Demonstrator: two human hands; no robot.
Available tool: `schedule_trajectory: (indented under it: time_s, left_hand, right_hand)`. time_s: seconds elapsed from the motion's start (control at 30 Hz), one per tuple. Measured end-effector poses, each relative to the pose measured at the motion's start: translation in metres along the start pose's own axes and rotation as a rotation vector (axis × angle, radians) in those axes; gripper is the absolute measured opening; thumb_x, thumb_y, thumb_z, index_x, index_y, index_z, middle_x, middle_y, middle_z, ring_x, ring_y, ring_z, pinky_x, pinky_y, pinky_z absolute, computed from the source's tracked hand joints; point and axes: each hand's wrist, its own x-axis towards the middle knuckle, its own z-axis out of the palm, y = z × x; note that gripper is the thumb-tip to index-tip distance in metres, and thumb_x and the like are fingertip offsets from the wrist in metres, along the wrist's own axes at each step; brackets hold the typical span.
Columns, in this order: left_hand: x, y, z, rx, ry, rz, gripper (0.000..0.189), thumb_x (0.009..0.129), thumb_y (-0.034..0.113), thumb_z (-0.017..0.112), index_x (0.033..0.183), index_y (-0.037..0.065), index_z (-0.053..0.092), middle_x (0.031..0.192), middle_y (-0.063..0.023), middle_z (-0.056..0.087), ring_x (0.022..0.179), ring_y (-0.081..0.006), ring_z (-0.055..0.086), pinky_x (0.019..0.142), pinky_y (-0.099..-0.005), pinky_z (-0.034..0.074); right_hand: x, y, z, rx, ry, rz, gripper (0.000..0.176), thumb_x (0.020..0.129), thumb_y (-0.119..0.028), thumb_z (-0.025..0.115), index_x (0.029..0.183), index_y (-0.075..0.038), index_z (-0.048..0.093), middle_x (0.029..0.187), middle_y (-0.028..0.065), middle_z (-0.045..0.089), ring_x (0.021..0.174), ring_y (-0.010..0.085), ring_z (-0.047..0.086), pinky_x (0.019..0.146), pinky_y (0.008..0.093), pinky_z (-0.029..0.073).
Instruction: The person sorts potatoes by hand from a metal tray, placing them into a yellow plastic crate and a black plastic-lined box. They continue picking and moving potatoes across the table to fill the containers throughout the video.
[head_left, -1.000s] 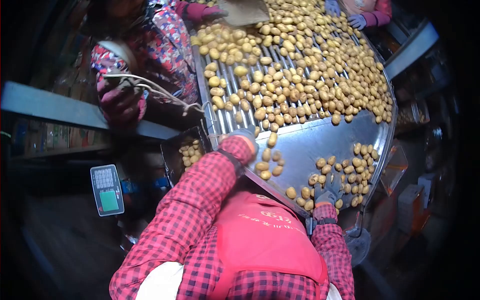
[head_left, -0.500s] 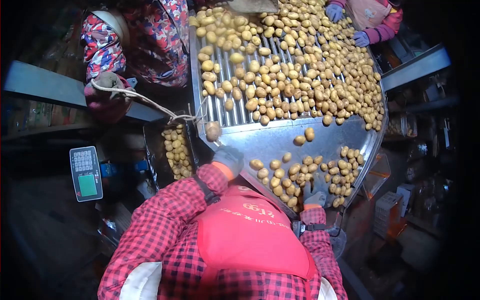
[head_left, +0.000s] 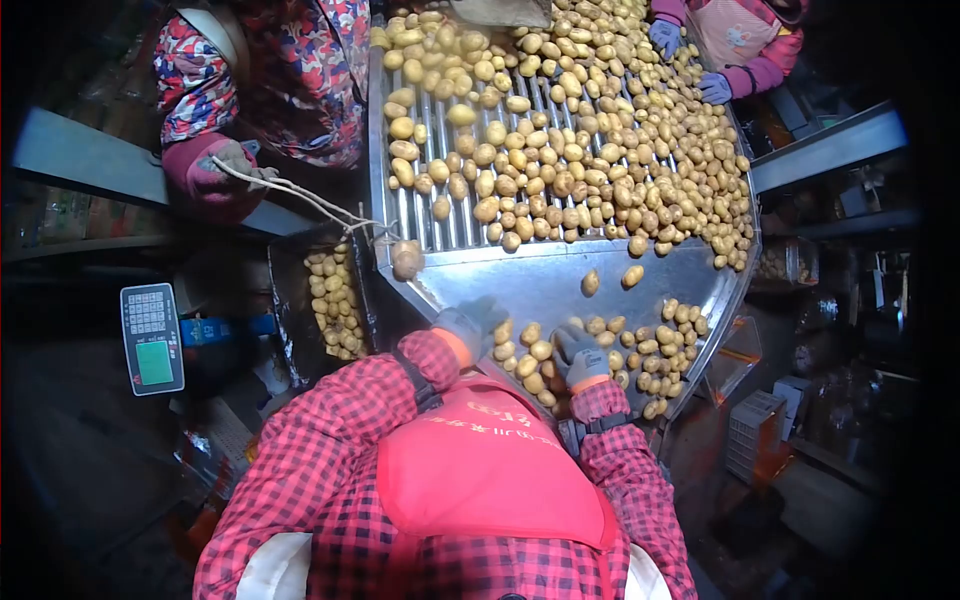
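Observation:
My left hand point(head_left: 468, 330), in a grey glove with an orange cuff, is at the left side of the metal tray point(head_left: 470, 277). Its slightly blurred fingers stretch toward the potatoes point(head_left: 527, 367), with no potato visible in them. My right hand point(head_left: 578, 355), gloved the same way, lies over the middle of the potato pile with its fingers apart, touching potatoes. Its palm side is hidden. More potatoes point(head_left: 668, 360) are heaped to its right. Two single potatoes point(head_left: 632, 276) are higher up on the sloping metal.
Beyond the tray, a roller table point(head_left: 430, 215) carries many potatoes. A person's glove point(head_left: 235, 165) at left holds a cord. Another person's gloved hands point(head_left: 714, 88) are at the far right. A potato-filled crate point(head_left: 335, 300) and a scale display point(head_left: 153, 340) stand at left.
My right hand has moved left across the pile, and potatoes near it have shifted. My left hand is slightly lower, nearer the pile. The two single potatoes have moved apart.

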Motion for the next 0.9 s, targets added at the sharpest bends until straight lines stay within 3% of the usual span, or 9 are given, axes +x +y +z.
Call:
schedule_trajectory:
  time_s: [0.17, 0.2, 0.3, 0.47, 0.57, 0.63, 0.7, 0.77, 0.9]
  left_hand:
    - [0.018, 0.004, 0.051, 0.111, -0.232, 0.250, 0.030, 0.086, 0.016, 0.061, 0.115, 0.013, 0.067, 0.134, -0.0162, 0.052, 0.121, -0.0373, 0.054, 0.099, -0.0432, 0.046]
    - [0.042, 0.006, 0.063, -0.034, -0.483, -0.185, 0.024, 0.084, 0.012, 0.061, 0.105, 0.010, 0.071, 0.121, -0.0161, 0.063, 0.115, -0.0365, 0.059, 0.094, -0.0433, 0.049]
    - [0.026, -0.004, 0.057, -0.026, -0.027, -0.129, 0.016, 0.082, 0.009, 0.062, 0.093, 0.007, 0.074, 0.101, -0.0163, 0.071, 0.098, -0.0382, 0.067, 0.084, -0.0443, 0.054]
    - [0.045, -0.025, 0.071, 0.041, -0.190, -0.150, 0.024, 0.081, 0.005, 0.064, 0.103, 0.005, 0.072, 0.103, -0.0197, 0.070, 0.091, -0.0348, 0.070, 0.082, -0.0404, 0.056]
    - [0.021, -0.026, 0.056, -0.449, 0.280, -0.124, 0.028, 0.079, 0.005, 0.066, 0.107, 0.005, 0.068, 0.090, -0.0160, 0.068, 0.072, -0.0293, 0.068, 0.071, -0.0387, 0.057]
    - [0.019, -0.027, 0.031, -1.224, 0.011, -0.587, 0.034, 0.081, 0.005, 0.067, 0.114, 0.007, 0.062, 0.088, -0.0118, 0.064, 0.066, -0.0232, 0.062, 0.065, -0.0386, 0.054]
    - [-0.001, -0.039, 0.022, -1.715, 0.121, -0.499, 0.031, 0.084, 0.002, 0.067, 0.115, 0.004, 0.062, 0.086, -0.0088, 0.061, 0.065, -0.0195, 0.060, 0.062, -0.0337, 0.053]
    - [-0.023, -0.046, 0.014, -0.392, 0.549, 0.302, 0.019, 0.088, 0.007, 0.066, 0.105, 0.002, 0.063, 0.084, -0.0106, 0.063, 0.068, -0.0190, 0.063, 0.064, -0.0330, 0.055]
    - [-0.048, 0.005, -0.002, -1.025, -0.014, -0.236, 0.019, 0.096, 0.017, 0.058, 0.091, 0.000, 0.063, 0.079, -0.0108, 0.063, 0.068, -0.0189, 0.065, 0.060, -0.0325, 0.055]
  right_hand:
    - [0.035, 0.013, -0.034, -0.104, -0.007, 0.272, 0.036, 0.091, -0.034, 0.061, 0.119, -0.010, 0.064, 0.122, 0.0173, 0.064, 0.107, 0.0397, 0.062, 0.092, 0.0460, 0.048]
    - [0.049, 0.017, -0.035, -0.129, 0.087, 0.243, 0.041, 0.091, -0.035, 0.061, 0.124, -0.010, 0.063, 0.127, 0.0187, 0.062, 0.110, 0.0403, 0.060, 0.096, 0.0462, 0.047]
    - [0.086, 0.043, -0.025, -0.096, 0.228, 0.073, 0.050, 0.087, -0.028, 0.066, 0.132, -0.007, 0.059, 0.143, 0.0269, 0.046, 0.126, 0.0473, 0.046, 0.107, 0.0508, 0.040]
    - [0.081, 0.029, 0.017, -0.203, 0.106, -0.017, 0.040, 0.084, -0.012, 0.062, 0.123, -0.010, 0.063, 0.136, 0.0189, 0.054, 0.118, 0.0411, 0.054, 0.102, 0.0459, 0.046]
    - [0.060, 0.056, 0.009, 0.061, 0.036, 0.107, 0.035, 0.082, -0.007, 0.057, 0.116, -0.009, 0.066, 0.122, 0.0185, 0.063, 0.110, 0.0381, 0.060, 0.098, 0.0435, 0.048]
    - [0.039, 0.082, -0.013, 0.008, 0.228, 0.291, 0.032, 0.082, -0.009, 0.054, 0.111, -0.007, 0.068, 0.112, 0.0174, 0.066, 0.105, 0.0374, 0.063, 0.096, 0.0429, 0.049]
    - [0.020, 0.137, -0.047, 0.118, 0.590, 0.335, 0.028, 0.082, -0.010, 0.055, 0.104, 0.000, 0.070, 0.100, 0.0203, 0.069, 0.100, 0.0372, 0.065, 0.093, 0.0434, 0.050]
    - [0.001, 0.170, -0.075, 0.224, 0.783, 0.615, 0.029, 0.083, -0.011, 0.055, 0.104, 0.002, 0.071, 0.102, 0.0211, 0.070, 0.098, 0.0366, 0.065, 0.092, 0.0433, 0.050]
    - [-0.026, 0.178, -0.100, 0.105, 0.471, 0.724, 0.034, 0.087, -0.023, 0.065, 0.113, -0.002, 0.070, 0.111, 0.0195, 0.070, 0.102, 0.0312, 0.066, 0.094, 0.0389, 0.051]
